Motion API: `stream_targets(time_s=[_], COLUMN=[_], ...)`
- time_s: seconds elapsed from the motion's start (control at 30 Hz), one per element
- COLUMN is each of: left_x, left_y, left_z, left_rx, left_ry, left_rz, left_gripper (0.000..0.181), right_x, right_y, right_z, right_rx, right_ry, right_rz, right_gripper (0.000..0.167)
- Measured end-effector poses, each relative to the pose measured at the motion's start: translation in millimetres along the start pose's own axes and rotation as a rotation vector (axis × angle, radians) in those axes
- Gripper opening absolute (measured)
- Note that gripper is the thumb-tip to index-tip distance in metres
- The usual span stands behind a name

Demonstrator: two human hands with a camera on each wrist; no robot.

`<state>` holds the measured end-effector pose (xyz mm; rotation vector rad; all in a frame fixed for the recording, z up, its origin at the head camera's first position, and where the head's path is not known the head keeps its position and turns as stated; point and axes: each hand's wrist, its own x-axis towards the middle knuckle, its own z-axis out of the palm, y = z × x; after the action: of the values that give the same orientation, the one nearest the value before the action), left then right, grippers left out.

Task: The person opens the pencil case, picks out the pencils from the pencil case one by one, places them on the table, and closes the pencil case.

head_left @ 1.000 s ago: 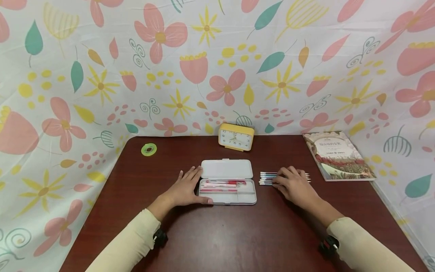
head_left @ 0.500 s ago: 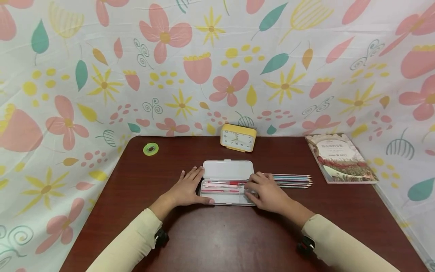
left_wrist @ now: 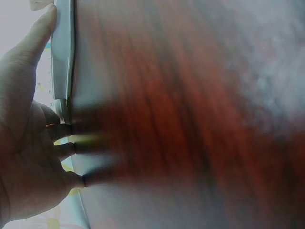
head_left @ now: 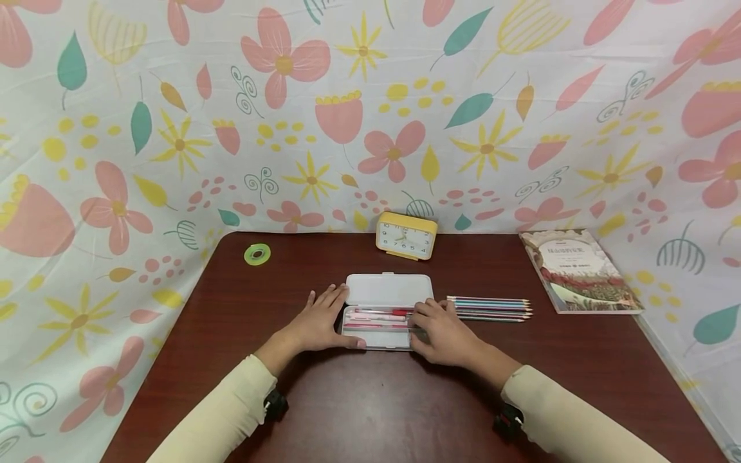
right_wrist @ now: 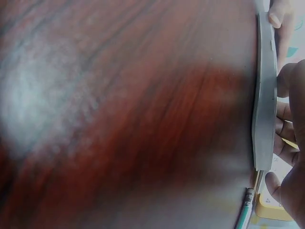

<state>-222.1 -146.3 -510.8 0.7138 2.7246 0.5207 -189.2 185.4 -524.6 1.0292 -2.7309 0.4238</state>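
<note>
A white pencil case (head_left: 379, 339) lies open on the table, its lid (head_left: 389, 289) folded back. Pens and pencils (head_left: 375, 319) in red, pink and white lie in its upper compartment. My left hand (head_left: 316, 323) rests at the case's left end, fingers extended beside it and thumb on the front corner. Over the right end is my right hand (head_left: 441, 335), its bent fingers reaching down into the case. Those fingertips are largely hidden, so whether they pinch anything is unclear. Several coloured pencils (head_left: 492, 308) lie side by side right of the case, tips to the right.
A yellow alarm clock (head_left: 406, 236) stands behind the case by the patterned curtain. A green tape roll (head_left: 257, 254) lies at the back left of the brown table (head_left: 370, 405). The book (head_left: 581, 271) lies at the right edge.
My right hand has moved left from the coloured pencils to the right end of the pencil case and a little further in. My left hand has stayed at the case's left end.
</note>
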Motion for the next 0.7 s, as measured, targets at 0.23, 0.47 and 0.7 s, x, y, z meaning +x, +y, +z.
stream_targets(time_s=[0.23, 0.47, 0.7], left_x=[-0.3, -0.4, 0.4], left_y=[-0.4, -0.7, -1.0], left_z=[1.3, 1.2, 1.2], left_rx=[0.007, 0.004, 0.027], left_ry=[0.009, -0.005, -0.012], left_rz=[0.002, 0.001, -0.014], left_gripper=[0.131, 0.131, 0.133], right_x=[3.1, 20.0, 48.3], right_y=[1, 9, 23], right_z=[-3, -10, -9], right_rx=[0.008, 0.080, 0.122], right_ry=[-0.036, 0.024, 0.021], right_rz=[0.014, 0.061, 0.292], right_gripper=[0.012, 0.005, 0.045])
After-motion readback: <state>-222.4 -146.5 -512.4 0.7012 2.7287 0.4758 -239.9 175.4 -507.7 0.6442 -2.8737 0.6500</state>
